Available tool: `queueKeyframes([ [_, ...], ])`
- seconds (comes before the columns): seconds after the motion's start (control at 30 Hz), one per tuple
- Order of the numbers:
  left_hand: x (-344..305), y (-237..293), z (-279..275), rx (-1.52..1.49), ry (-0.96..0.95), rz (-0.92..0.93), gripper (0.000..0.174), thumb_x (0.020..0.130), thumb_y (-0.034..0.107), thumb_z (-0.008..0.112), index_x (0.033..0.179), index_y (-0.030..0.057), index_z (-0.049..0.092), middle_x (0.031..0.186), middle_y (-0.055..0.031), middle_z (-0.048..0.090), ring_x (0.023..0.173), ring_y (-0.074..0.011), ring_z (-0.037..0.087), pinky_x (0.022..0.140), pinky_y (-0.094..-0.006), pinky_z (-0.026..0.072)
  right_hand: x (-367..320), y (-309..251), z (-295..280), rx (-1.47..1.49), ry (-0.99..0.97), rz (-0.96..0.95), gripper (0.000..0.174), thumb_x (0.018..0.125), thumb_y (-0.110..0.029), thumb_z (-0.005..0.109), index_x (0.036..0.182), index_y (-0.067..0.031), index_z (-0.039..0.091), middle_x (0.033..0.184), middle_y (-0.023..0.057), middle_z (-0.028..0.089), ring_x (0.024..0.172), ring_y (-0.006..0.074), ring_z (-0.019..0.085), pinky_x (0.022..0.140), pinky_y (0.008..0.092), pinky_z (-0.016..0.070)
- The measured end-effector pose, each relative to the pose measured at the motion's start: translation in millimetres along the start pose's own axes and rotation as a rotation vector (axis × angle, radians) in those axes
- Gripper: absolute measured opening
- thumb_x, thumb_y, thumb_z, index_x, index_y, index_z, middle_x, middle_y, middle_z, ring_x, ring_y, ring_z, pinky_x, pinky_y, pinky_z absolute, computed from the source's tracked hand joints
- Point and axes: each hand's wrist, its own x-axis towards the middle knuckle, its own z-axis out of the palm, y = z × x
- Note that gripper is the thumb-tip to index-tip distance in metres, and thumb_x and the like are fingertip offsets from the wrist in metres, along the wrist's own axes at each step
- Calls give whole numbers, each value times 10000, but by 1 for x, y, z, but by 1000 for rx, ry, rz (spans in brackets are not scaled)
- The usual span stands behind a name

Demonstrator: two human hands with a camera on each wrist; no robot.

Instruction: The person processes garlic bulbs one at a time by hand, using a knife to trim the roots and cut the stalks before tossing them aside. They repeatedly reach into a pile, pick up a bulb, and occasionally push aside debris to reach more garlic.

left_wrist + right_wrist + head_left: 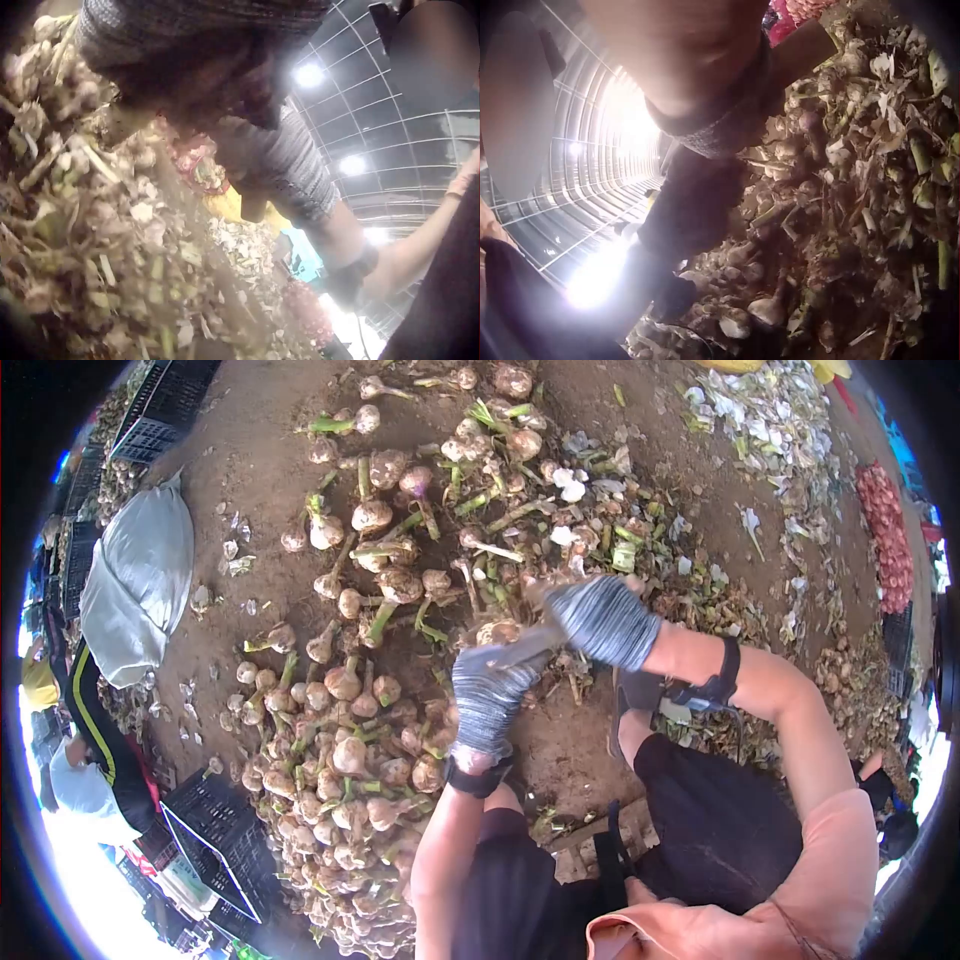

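Observation:
In the head view my gloved left hand (488, 695) holds a garlic bulb (498, 631) above the dirt floor, its fingers partly hidden. My gloved right hand (604, 622) grips a knife, whose grey blade (530, 646) is blurred and reaches across toward the bulb and the left hand. The right wrist view shows the flat blade (807, 54) past the glove cuff. In the left wrist view the right glove (296, 161) is close beyond the left glove (202, 34). Loose garlic bulbs with green stems (372, 516) lie in front of both hands.
A large heap of garlic (350, 800) lies left of my legs. Cut stems and peel (640, 540) litter the ground ahead and right. Black crates (215, 840) and a pale sack (140, 580) stand left; a red net bag (882, 535) of garlic is at right.

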Motion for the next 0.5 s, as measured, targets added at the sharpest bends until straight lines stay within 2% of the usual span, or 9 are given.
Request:
queueKeyframes([
  [0.03, 0, 9, 2, -170, 72, 8, 301, 875, 235, 599, 1108, 60, 524, 946, -66, 622, 830, -174, 608, 731, -321, 514, -13, 15, 20, -50, -139, 76, 157, 911, -101, 473, 979, 35, 511, 582, 90, 549, 484, 201, 565, 412, 307, 481],
  [0.1, -2, -16, 3, -261, 88, -153, 458, 698, -1, 753, 1086, 12, 511, 987, -73, 625, 859, -173, 617, 782, -287, 526, -43, 39, 34, 55, -94, 349, 170, 893, -96, 483, 1028, 3, 512, 567, 75, 529, 494, 209, 565, 431, 329, 472],
  [0.13, 1, -12, -4, -355, 57, -228, 477, 693, -2, 759, 1096, 16, 504, 987, -72, 624, 859, -167, 615, 779, -278, 525, -53, 41, 25, 154, -184, 532, 247, 855, -113, 536, 1093, -45, 532, 618, 122, 581, 560, 233, 600, 528, 369, 505],
  [0.17, 1, -8, -8, -456, 32, -313, 497, 688, -4, 766, 1106, 20, 497, 987, -72, 624, 859, -160, 614, 776, -270, 523, -60, 41, 26, 232, -170, 527, 271, 851, -128, 546, 1115, -66, 535, 652, 134, 600, 584, 236, 610, 559, 376, 510],
  [0.23, 1, -6, -3, -353, 43, -94, 591, 646, 36, 806, 1141, 32, 482, 1013, -68, 613, 871, -161, 606, 783, -289, 520, -70, 45, 40, 388, -126, 519, 320, 843, -157, 564, 1158, -108, 542, 720, 157, 639, 631, 241, 630, 622, 389, 520],
  [0.3, 2, -17, 1, -250, -20, 135, 671, 607, 50, 826, 1177, 31, 472, 1050, -68, 597, 865, -162, 601, 750, -292, 525, -67, 52, 65, 513, -244, 571, 278, 844, -210, 576, 1102, -111, 596, 804, 144, 669, 667, 245, 641, 647, 364, 517],
  [0.43, 2, -4, -2, 435, -235, 105, 373, 659, 151, 800, 973, 54, 624, 955, -97, 627, 808, -227, 634, 726, -309, 523, -14, 27, 38, 722, -325, 538, 263, 840, -268, 595, 1031, -92, 636, 754, 129, 651, 633, 268, 614, 612, 357, 507],
  [0.47, 5, 16, -1, 403, -252, 126, 222, 672, 165, 771, 834, 76, 648, 885, -107, 621, 760, -272, 623, 684, -330, 514, -1, 21, 26, 840, -327, 479, 192, 878, -234, 528, 948, -104, 651, 642, 57, 612, 519, 155, 540, 537, 332, 487],
  [0.5, 8, 20, 0, 431, -270, 202, 222, 665, 156, 769, 831, 81, 643, 873, -104, 619, 749, -275, 619, 666, -338, 511, 8, 18, 15, 690, -309, 342, 198, 884, -237, 519, 925, -87, 641, 651, 57, 614, 518, 165, 536, 532, 343, 474],
])
